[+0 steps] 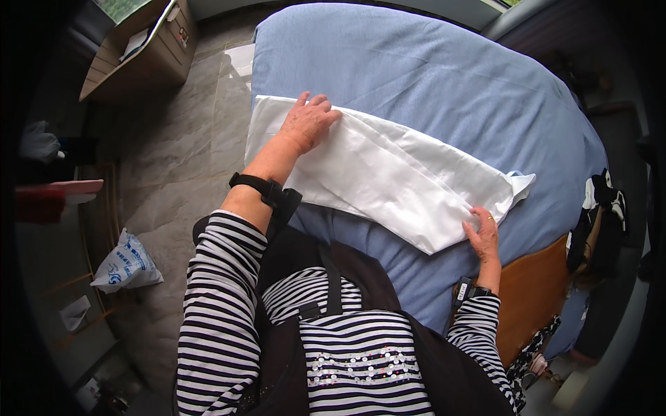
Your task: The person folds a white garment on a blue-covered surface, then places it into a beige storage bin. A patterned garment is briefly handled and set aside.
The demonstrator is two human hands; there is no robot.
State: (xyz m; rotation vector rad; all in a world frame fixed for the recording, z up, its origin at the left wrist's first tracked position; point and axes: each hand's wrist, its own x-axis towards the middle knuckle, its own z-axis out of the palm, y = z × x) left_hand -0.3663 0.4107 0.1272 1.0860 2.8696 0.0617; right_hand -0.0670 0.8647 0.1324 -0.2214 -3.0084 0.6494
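A folded white cloth [374, 166] with a smooth sheen lies across the blue fabric cover [416, 73] in front of me. Its left end is flat and squared, while a small crumpled corner sticks up at its right end. My left hand [310, 122] rests palm down on the far edge of the cloth, near the left end, fingers slightly bent and apart. At the near right edge, my right hand [484, 236] touches the cloth with thumb and fingertips; whether it pinches the fabric is unclear. A ring shows on that hand.
An orange-brown panel [533, 291] lies at right, close to dark garments [598, 223]. A printed white plastic bag [127, 262] stands on the grey tiled floor [177, 135] at left. A wooden cabinet [151, 52] stands at the far left. My wrists wear black straps.
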